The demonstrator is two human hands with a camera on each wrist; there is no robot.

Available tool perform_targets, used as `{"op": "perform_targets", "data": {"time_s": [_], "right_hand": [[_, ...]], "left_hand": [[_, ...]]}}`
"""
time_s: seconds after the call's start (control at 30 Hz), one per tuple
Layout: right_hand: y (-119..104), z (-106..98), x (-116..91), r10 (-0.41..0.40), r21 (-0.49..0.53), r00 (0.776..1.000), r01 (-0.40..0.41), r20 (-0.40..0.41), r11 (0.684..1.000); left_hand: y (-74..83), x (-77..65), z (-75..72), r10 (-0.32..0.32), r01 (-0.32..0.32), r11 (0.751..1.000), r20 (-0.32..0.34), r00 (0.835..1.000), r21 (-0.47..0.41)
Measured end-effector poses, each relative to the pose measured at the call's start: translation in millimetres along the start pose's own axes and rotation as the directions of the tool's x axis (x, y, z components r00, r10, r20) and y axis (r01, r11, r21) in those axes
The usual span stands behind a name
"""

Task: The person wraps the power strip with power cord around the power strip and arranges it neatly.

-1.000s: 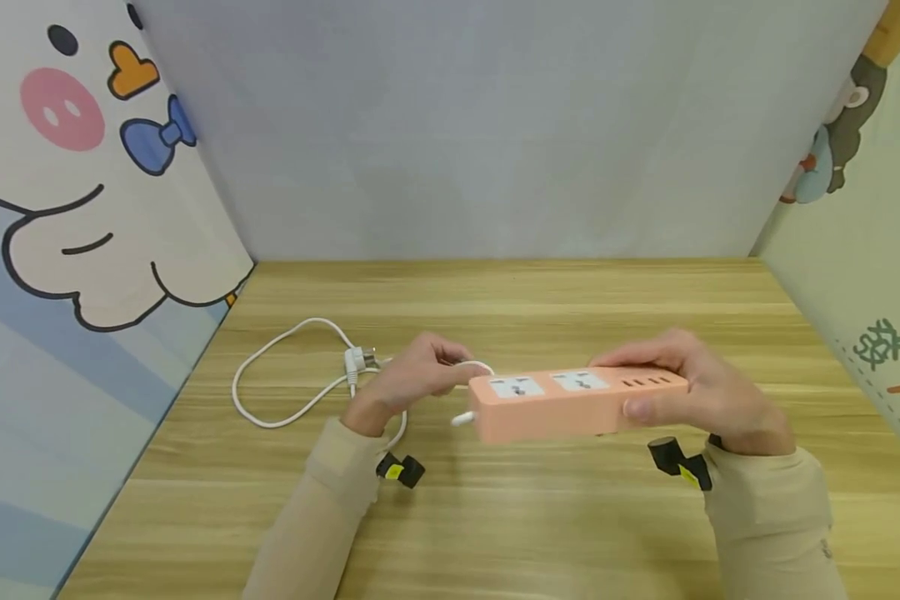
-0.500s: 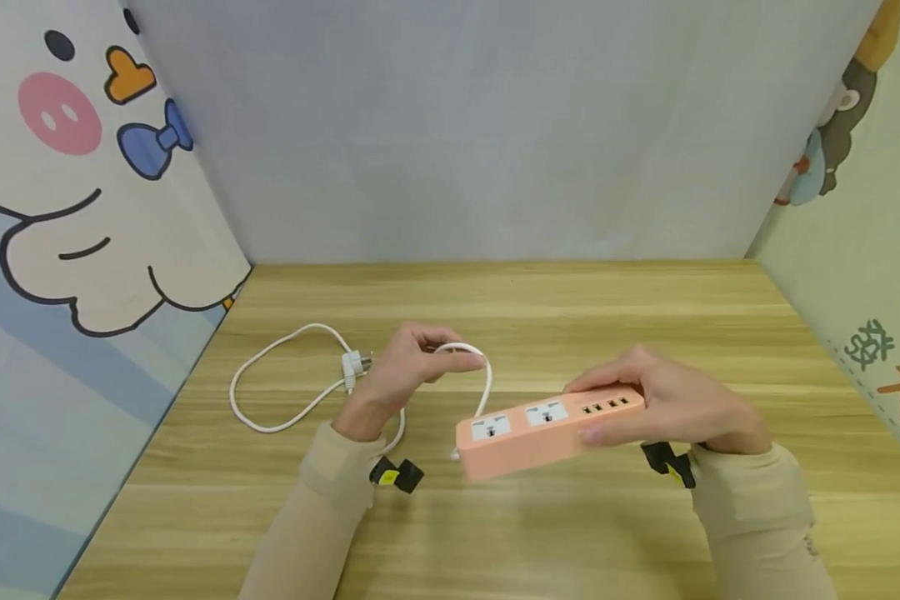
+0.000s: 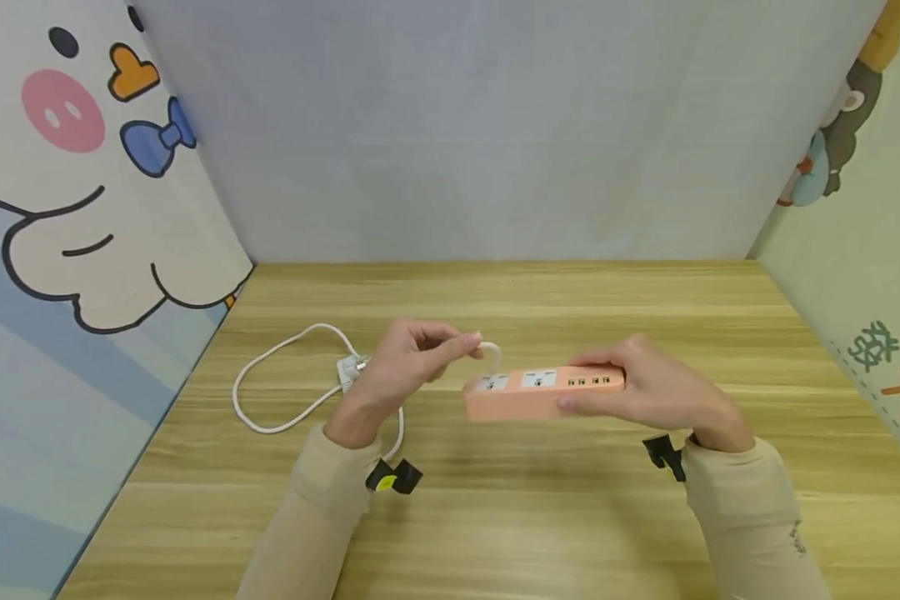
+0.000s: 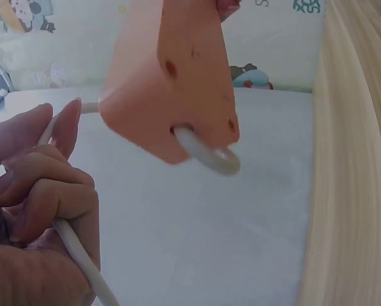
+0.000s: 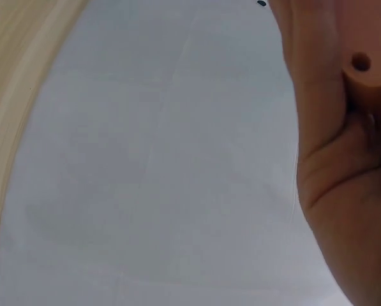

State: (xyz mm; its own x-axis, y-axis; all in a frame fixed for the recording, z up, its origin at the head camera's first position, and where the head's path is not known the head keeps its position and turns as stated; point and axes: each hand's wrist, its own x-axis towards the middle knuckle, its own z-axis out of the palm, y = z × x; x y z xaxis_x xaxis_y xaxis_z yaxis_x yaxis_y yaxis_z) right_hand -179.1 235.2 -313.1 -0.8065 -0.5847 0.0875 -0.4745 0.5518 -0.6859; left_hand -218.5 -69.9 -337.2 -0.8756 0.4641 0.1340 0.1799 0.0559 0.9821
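Observation:
My right hand [image 3: 656, 392] grips the right end of a peach-coloured power strip [image 3: 517, 406], thumb on its near side, and holds it raised over the table. White socket panels and several USB ports show on its top. Between thumb and fingers, my left hand [image 3: 408, 367] pinches the strip's white cord [image 3: 492, 348] just beyond its left end. In the left wrist view the cord [image 4: 209, 156] bends out of a hole in the strip's end face [image 4: 158, 121], and a lower length runs through the curled fingers. The right wrist view shows only part of the strip, beside the palm.
A white plug [image 3: 351, 369] lies on the wooden table [image 3: 570, 517] left of my left hand, partly behind it. The rest of the cord loops [image 3: 236, 383] across the table's left side. A grey wall [image 3: 465, 133] stands behind, with printed panels on both sides.
The power strip has moved left, dipping and then rising again, and now appears smaller. My left hand has moved slightly up, keeping hold of the cord near the strip.

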Motion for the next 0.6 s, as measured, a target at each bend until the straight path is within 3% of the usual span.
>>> {"op": "perform_targets", "data": {"time_s": [0.33,0.6], "right_hand": [[-1,4,5,0.140,0.031,0.975,-0.137,-0.172,0.990],[-1,5,4,0.159,0.083,0.928,-0.139,-0.337,0.987]], "left_hand": [[13.3,-7.8,5.6,0.031,-0.030,1.000,0.027,0.999,-0.003],[12.7,-8.3,9.5,0.094,-0.079,0.994,0.197,0.976,-0.080]]}}
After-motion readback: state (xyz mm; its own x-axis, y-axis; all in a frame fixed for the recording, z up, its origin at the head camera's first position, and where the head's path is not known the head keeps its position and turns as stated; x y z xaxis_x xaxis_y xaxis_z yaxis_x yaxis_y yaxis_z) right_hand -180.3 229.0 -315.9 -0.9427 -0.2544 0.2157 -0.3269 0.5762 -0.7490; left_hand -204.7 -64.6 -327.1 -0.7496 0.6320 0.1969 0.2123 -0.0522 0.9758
